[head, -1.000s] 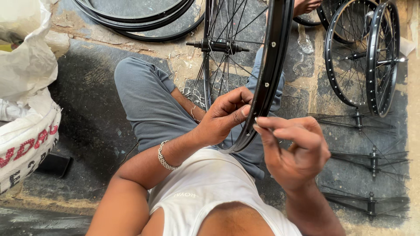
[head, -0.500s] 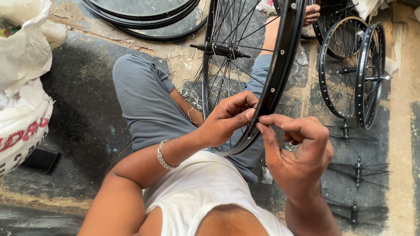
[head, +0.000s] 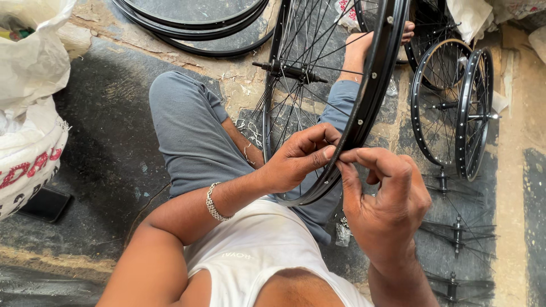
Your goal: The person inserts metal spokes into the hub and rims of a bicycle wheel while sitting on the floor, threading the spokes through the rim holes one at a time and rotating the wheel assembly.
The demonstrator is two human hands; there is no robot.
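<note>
A black bicycle wheel rim [head: 376, 85] with thin spokes and a hub [head: 291, 70] stands upright between my knees. My left hand [head: 298, 159], with a metal bracelet on its wrist, pinches the rim's lower edge from the spoke side. My right hand [head: 384, 199] meets it from the outer side, thumb and forefinger pressed together at the same spot on the rim. Whatever small part sits between the fingertips is hidden.
Two finished wheels [head: 455, 108] lean at the right. Bare black rims [head: 193, 25] lie on the floor at the top. Hubs with loose spokes [head: 455, 227] lie at the lower right. A white sack [head: 28, 113] and a dark phone [head: 45, 203] sit at the left.
The view has shifted slightly; both hands stay pinched at the same point on the rim, with fingers closing a little tighter together.
</note>
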